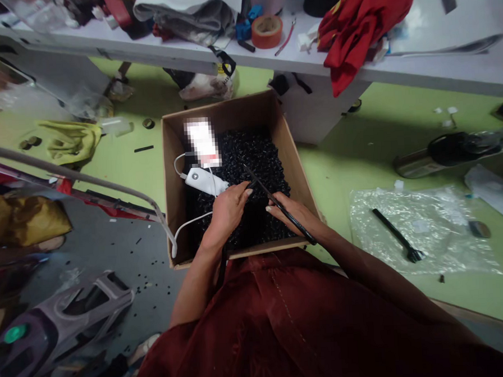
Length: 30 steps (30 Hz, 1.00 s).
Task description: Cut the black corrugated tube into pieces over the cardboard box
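Note:
Over an open cardboard box, both my hands work close together. My left hand is closed, thumb and forefinger pinching a small black piece. In my right hand is a slim pointed tool with a long black handle; its tip points away from me, beside the pinched piece. I cannot make out the tool's exact kind. Many small shiny black pieces fill the box. On them rest a white device with a cable and a blurred, bright phone-like rectangle.
A curved metal bar reaches the box's left corner. On the green surface, right, lie a plastic bag with a black tool and a flask. A white shelf behind carries orange tape and red cloth.

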{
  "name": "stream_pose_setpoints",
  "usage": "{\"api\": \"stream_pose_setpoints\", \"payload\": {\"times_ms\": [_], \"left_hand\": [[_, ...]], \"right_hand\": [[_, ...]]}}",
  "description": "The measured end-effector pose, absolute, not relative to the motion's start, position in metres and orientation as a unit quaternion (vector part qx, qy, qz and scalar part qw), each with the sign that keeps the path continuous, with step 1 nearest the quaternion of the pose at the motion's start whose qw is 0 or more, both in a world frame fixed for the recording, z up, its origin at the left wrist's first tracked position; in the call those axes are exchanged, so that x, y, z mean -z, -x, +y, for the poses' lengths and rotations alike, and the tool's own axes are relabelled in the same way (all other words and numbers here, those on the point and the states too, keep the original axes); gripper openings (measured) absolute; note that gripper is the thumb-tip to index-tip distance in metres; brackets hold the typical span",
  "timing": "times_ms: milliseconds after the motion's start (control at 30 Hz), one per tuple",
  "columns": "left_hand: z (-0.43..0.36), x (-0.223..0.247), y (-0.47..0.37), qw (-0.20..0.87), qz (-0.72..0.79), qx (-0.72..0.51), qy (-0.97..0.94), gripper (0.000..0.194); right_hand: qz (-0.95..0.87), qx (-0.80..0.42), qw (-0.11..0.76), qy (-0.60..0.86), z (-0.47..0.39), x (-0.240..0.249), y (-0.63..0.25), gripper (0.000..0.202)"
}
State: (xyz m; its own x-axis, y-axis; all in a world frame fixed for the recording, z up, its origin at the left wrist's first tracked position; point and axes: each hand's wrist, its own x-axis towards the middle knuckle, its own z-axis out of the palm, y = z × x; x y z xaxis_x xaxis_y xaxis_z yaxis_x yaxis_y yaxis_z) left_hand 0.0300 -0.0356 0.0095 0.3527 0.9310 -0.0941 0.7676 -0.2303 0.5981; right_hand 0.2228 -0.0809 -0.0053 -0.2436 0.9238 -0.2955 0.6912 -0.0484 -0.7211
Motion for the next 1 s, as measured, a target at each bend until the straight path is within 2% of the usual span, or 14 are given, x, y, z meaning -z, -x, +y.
{"api": "stream_pose_setpoints", "payload": {"times_ms": [200, 467, 767, 867, 1000], "left_hand": [[-0.034, -0.012, -0.034, 0.302, 0.565, -0.095, -0.762, 0.037], [-0.033, -0.01, -0.035, 0.267, 0.582, -0.019, -0.768, 0.033], [-0.032, -0.008, -0.034, 0.257, 0.597, 0.002, -0.76, 0.034], [-0.031, -0.008, -0.034, 0.283, 0.596, -0.03, -0.751, 0.036], [-0.032, -0.01, -0.032, 0.34, 0.589, -0.133, -0.721, 0.033]], "right_hand": [[-0.684, -0.391, 0.108, 0.606, -0.08, 0.01, -0.223, 0.019], [-0.703, -0.37, 0.063, 0.604, -0.079, 0.014, -0.223, 0.018], [-0.718, -0.34, 0.037, 0.606, -0.078, 0.022, -0.223, 0.023], [-0.706, -0.344, 0.058, 0.616, -0.077, 0.021, -0.223, 0.021], [-0.665, -0.381, 0.143, 0.626, -0.079, 0.016, -0.223, 0.023]]}}
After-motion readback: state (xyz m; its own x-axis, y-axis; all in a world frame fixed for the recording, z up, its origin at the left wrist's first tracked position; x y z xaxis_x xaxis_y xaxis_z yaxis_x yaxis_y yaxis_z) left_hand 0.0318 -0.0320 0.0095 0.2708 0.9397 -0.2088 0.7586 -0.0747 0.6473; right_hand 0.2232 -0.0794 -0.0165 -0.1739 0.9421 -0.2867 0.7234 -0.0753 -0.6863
